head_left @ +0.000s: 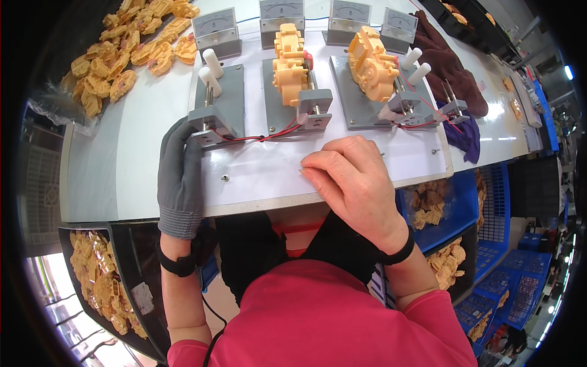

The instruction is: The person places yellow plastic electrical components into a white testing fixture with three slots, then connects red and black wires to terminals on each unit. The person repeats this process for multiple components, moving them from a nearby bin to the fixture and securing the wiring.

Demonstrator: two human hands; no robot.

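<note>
My left hand, in a grey glove, lies along the left side of a grey test stand, touching its front block; its fingers look stretched, the tips partly hidden. My bare right hand pinches thumb and forefinger at the board's front, over what appears to be a small toggle switch, mostly covered by the fingertips. Another toggle switch stands in front of the left stand. A yellow plastic gear housing sits upright on the middle stand, and another yellow housing tilts on the right stand.
Behind the stands are several analog panel meters. Yellow parts are heaped at the far left. White pegs rise from the left stand. Red and black wires cross the board. A dark brown cloth lies right; blue bins stand below.
</note>
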